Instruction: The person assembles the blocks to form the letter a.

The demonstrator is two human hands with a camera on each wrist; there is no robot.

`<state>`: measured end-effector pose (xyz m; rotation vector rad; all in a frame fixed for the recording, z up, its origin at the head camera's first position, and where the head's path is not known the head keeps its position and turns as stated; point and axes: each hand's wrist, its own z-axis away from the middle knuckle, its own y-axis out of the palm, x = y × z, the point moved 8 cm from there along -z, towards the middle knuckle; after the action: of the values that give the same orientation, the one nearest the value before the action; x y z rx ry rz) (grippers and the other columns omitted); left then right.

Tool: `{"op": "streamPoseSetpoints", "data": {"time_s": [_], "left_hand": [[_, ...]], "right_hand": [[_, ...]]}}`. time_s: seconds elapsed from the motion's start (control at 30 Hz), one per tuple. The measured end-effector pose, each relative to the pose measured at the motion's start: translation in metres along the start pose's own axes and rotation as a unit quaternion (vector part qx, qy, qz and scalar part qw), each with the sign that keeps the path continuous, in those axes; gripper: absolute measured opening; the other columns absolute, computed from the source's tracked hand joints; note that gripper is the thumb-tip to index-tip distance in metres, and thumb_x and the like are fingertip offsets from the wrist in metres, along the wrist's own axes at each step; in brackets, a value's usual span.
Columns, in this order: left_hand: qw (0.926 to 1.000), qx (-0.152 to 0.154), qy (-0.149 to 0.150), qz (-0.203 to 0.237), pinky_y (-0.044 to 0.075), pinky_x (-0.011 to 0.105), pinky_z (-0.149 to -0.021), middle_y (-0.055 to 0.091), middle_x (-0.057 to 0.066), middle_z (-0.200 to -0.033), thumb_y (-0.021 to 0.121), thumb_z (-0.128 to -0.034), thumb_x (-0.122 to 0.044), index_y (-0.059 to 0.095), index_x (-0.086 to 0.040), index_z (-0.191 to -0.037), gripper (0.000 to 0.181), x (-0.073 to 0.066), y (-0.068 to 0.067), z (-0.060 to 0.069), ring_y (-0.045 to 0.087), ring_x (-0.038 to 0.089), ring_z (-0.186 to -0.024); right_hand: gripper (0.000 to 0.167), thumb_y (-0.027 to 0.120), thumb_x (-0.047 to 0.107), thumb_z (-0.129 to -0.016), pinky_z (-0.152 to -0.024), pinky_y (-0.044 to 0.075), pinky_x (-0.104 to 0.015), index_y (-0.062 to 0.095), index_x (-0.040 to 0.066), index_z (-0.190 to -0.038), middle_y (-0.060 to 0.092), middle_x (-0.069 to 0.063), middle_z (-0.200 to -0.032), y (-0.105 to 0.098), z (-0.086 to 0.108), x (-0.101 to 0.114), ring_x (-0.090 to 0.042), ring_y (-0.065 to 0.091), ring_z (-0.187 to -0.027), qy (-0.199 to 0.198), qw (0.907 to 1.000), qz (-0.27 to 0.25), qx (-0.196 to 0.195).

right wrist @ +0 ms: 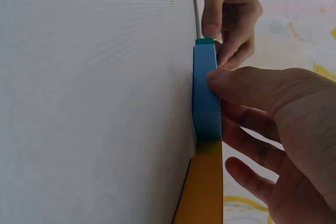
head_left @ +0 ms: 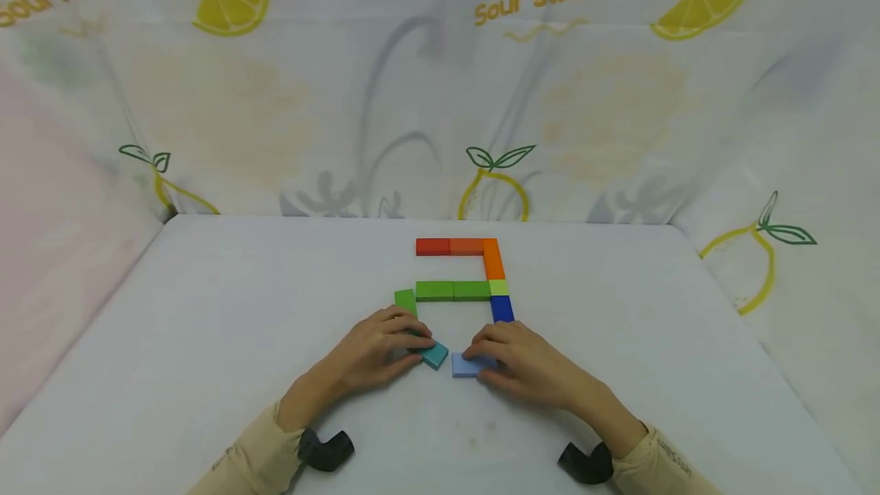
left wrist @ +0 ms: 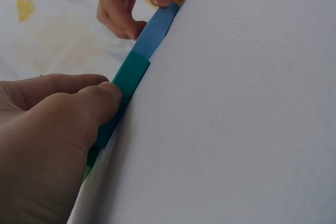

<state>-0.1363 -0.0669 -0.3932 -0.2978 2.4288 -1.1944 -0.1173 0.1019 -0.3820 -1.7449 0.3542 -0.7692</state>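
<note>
My left hand (head_left: pixel 378 348) pinches a teal domino-like block (head_left: pixel 435 355), which lies slanted at the lower left of a block outline; its thumb presses the block's near side in the left wrist view. My right hand (head_left: pixel 532 365) grips a light blue block (head_left: pixel 467 366) at the lower right, thumb (right wrist: pixel 220 80) on its near face. In the head view a small gap separates these two blocks. Behind the left fingers stands a green block (head_left: pixel 405 300), partly covered. Just beyond the right fingers is a dark blue block (head_left: pixel 503 308), its near end hidden.
Farther back, two green blocks (head_left: pixel 452 292) form a row meeting a lime block (head_left: pixel 498 288). An orange block (head_left: pixel 493 260) runs back from there to a red-orange block (head_left: pixel 466 247) and a red block (head_left: pixel 433 247). Lemon-print cloth (head_left: pixel 440 98) hangs behind the white table (head_left: pixel 206 312).
</note>
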Motion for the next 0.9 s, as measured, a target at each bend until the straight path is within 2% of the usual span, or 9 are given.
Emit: {"op": "streamPoseSetpoints", "data": {"time_s": [0.17, 0.4, 0.63, 0.9], "left_hand": [[1.0000, 0.002, 0.002, 0.000, 0.047, 0.028, -0.091, 0.066, -0.008, -0.109, 0.074, -0.0806, -0.019, 0.072, -0.019, -0.105, 0.024, -0.0009, -0.0005, 0.0020, 0.054, 0.011, -0.107], [1.0000, -0.003, 0.007, 0.001, 0.046, 0.028, -0.090, 0.067, -0.007, -0.109, 0.075, -0.0801, -0.019, 0.073, -0.018, -0.104, 0.024, -0.0029, -0.0002, 0.0019, 0.054, 0.012, -0.106], [1.0000, 0.000, -0.002, -0.007, 0.042, 0.030, -0.087, 0.066, -0.010, -0.109, 0.075, -0.0803, -0.020, 0.073, -0.021, -0.105, 0.024, -0.0029, -0.0001, 0.0010, 0.054, 0.011, -0.106], [0.9997, -0.008, 0.018, -0.015, 0.042, 0.034, -0.087, 0.067, -0.008, -0.108, 0.075, -0.0791, -0.017, 0.073, -0.021, -0.105, 0.027, -0.0035, -0.0007, 0.0005, 0.056, 0.015, -0.107]], "right_hand": [[0.025, 0.067, 0.028, -0.088, -0.091, 0.047, -0.030, 0.066, 0.023, -0.112, 0.060, 0.011, -0.109, 0.0028, -0.0001, -0.0008, -0.005, 0.054, -0.101, 0.005, 0.9999, -0.001, 0.011], [0.025, 0.068, 0.027, -0.087, -0.088, 0.048, -0.030, 0.066, 0.020, -0.111, 0.060, 0.009, -0.108, 0.0020, 0.0010, 0.0013, -0.007, 0.055, -0.099, -0.015, 0.9999, 0.005, 0.001], [0.024, 0.067, 0.028, -0.088, -0.090, 0.047, -0.029, 0.065, 0.023, -0.112, 0.060, 0.012, -0.109, 0.0035, 0.0004, -0.0008, -0.005, 0.055, -0.102, -0.004, 0.9999, -0.001, 0.013], [0.025, 0.067, 0.027, -0.088, -0.091, 0.047, -0.031, 0.065, 0.024, -0.113, 0.060, 0.013, -0.110, 0.0029, -0.0010, -0.0015, -0.005, 0.054, -0.104, -0.007, 0.9999, -0.002, 0.012]]}}
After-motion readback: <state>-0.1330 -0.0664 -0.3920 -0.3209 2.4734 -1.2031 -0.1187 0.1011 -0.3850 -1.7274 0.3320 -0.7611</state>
